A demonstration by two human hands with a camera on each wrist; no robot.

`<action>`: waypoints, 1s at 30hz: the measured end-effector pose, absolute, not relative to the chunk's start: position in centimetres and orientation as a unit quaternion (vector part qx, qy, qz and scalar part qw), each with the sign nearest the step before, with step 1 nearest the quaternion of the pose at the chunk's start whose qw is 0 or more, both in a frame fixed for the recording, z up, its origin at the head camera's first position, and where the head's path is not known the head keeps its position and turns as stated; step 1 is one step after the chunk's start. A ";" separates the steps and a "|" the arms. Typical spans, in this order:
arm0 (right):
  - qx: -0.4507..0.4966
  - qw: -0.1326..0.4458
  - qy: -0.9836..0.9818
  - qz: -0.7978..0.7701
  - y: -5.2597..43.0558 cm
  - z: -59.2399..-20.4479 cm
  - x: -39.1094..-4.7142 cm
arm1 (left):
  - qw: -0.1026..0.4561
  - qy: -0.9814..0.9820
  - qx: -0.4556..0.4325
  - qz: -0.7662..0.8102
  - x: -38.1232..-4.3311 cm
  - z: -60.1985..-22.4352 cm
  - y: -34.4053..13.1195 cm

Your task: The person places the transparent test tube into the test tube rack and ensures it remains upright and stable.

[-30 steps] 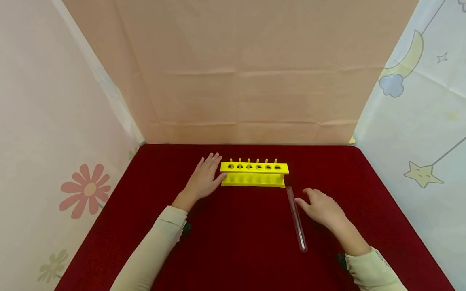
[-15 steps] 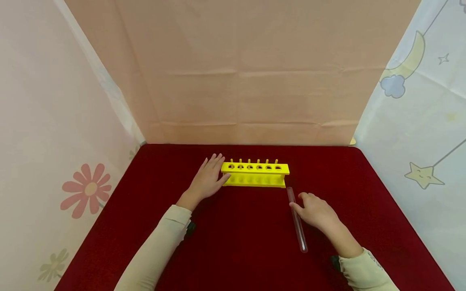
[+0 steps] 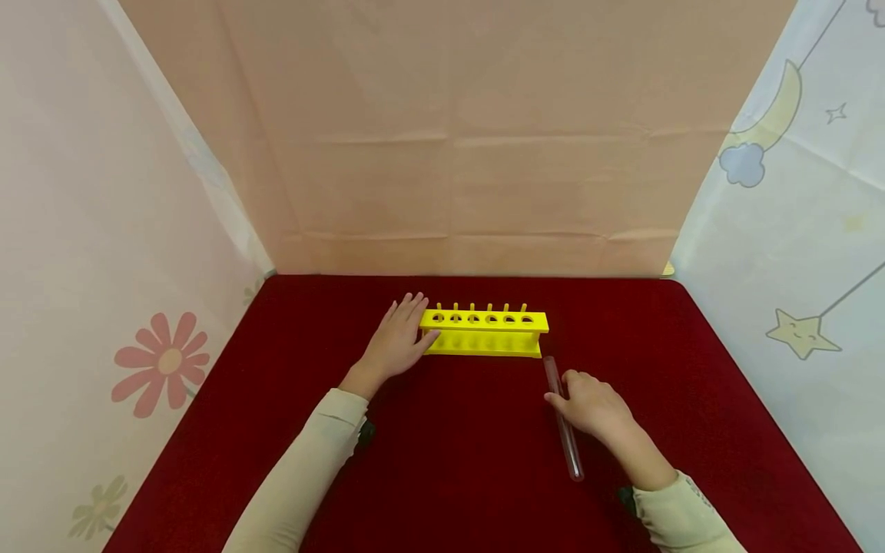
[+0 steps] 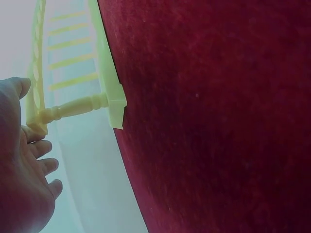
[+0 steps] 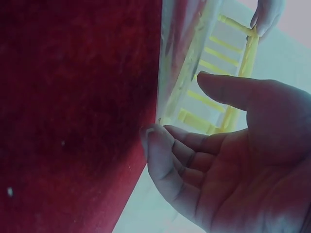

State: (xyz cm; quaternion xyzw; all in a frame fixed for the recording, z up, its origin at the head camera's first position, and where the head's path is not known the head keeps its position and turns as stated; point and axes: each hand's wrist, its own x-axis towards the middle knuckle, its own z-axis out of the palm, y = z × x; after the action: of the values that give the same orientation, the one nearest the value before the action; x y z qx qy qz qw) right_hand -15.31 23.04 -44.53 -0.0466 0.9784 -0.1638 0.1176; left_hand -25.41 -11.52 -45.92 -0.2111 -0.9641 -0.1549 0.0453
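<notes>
Behind the dark red table (image 3: pixel 442 468) rises a creased beige sheet (image 3: pixel 449 146) — left of the table, a pale wall (image 3: pixel 104 169) with a pink flower (image 3: pixel 169 361); right of it, a whitish wall (image 3: pixel 781 246) with a yellow star (image 3: pixel 804 334).

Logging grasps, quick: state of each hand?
Left hand: open, at the left end of the yellow rack.
Right hand: open, at the clear tube, thumb and fingertips apart.

Head view: wide, from six o'clock above the red tabletop (image 3: pixel 442 476), facing forward and down toward the backdrop (image 3: pixel 449 184). Left wrist view: close and tipped sideways, with the left hand (image 3: pixel 394 339) at eight o'clock. Right wrist view: also close and tipped, with the right hand (image 3: pixel 593 403) at four o'clock. All three share the yellow rack (image 3: pixel 484 326); head and right wrist share the clear tube (image 3: pixel 569 447).
</notes>
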 end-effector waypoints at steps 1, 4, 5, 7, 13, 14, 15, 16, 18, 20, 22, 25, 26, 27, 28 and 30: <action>-0.044 0.120 0.978 -0.164 23.0 -44.6 -15.3 | 0.045 -0.964 -0.210 -0.154 -25.4 -45.9 -11.5; -0.036 0.129 0.977 -0.165 22.8 -44.6 -15.3 | 0.042 -0.965 -0.207 -0.157 -25.5 -45.9 -11.3; -0.032 0.131 0.977 -0.166 22.8 -44.7 -15.4 | 0.041 -0.965 -0.207 -0.157 -25.5 -45.8 -11.3; -0.030 0.134 0.976 -0.167 22.7 -44.7 -15.4 | 0.038 -0.965 -0.205 -0.157 -25.5 -45.7 -11.2; -0.025 0.143 0.975 -0.168 22.5 -44.8 -15.4 | 0.031 -0.968 -0.202 -0.147 -25.6 -45.6 -10.9; -0.024 0.145 0.975 -0.168 22.5 -44.9 -15.4 | 0.031 -0.968 -0.201 -0.145 -25.7 -45.7 -10.8; -0.023 0.145 0.975 -0.168 22.4 -44.9 -15.4 | 0.031 -0.968 -0.202 -0.144 -25.8 -45.7 -10.8; -0.021 0.145 0.975 -0.168 22.4 -45.0 -15.4 | 0.031 -0.969 -0.201 -0.142 -25.9 -45.8 -10.7; -0.018 0.143 0.976 -0.165 22.3 -45.1 -15.4 | 0.032 -0.969 -0.200 -0.138 -26.0 -45.9 -10.6; -0.013 0.140 0.977 -0.162 22.1 -45.1 -15.4 | 0.032 -0.970 -0.200 -0.134 -26.1 -45.9 -10.5; -0.007 0.136 0.978 -0.158 22.0 -45.1 -15.5 | 0.034 -0.971 -0.200 -0.130 -26.1 -46.0 -10.5; 0.002 0.133 0.979 -0.156 21.9 -45.2 -15.6 | 0.035 -0.971 -0.203 -0.121 -26.1 -46.0 -10.4; 0.004 0.132 0.979 -0.155 21.9 -45.2 -15.6 | 0.034 -0.971 -0.204 -0.117 -26.1 -46.0 -10.4; 0.006 0.131 0.979 -0.155 21.9 -45.3 -15.7 | 0.033 -0.972 -0.204 -0.114 -26.1 -46.0 -10.4; 0.006 0.132 0.979 -0.156 21.9 -45.2 -15.7 | 0.032 -0.972 -0.205 -0.108 -26.1 -45.9 -10.4; 0.007 0.132 0.979 -0.157 22.1 -45.1 -15.7 | 0.029 -0.973 -0.207 -0.100 -26.1 -45.9 -10.3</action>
State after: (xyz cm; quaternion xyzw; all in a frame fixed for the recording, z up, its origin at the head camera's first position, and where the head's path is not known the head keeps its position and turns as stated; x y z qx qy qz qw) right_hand -15.75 22.07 -45.12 0.0066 0.9787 -0.1568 0.1322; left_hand -26.07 -10.33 -45.90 -0.2074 -0.9727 -0.1001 0.0288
